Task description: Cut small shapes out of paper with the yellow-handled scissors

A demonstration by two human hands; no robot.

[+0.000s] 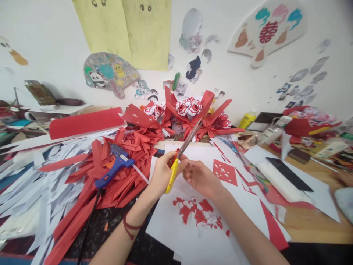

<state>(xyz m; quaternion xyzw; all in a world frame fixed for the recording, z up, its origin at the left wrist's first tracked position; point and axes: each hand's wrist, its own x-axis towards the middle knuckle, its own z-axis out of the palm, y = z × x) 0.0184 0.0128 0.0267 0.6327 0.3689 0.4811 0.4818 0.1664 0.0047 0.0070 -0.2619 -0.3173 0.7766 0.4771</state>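
Observation:
My left hand (162, 175) is closed round the yellow and red handles of a pair of scissors (173, 173), whose blades point up and to the right. Just right of the handles is my right hand (197, 176), its fingers pinched together; what they hold, if anything, is too small to make out. Below both hands, red and white paper scraps (195, 213) lie on white sheets (165, 224). A red paper square with cut-out holes (224, 173) rests to the right of my right hand.
Left of my hands lie a blue glue gun (114, 171), folded red strips (82, 206) and white strips (55, 184). Red-wrapped paper flowers (189, 106) stand at the back. On the right are a dark phone (289, 175) and bottles (275, 130). Part of another person's hand (344, 178) shows at the right edge.

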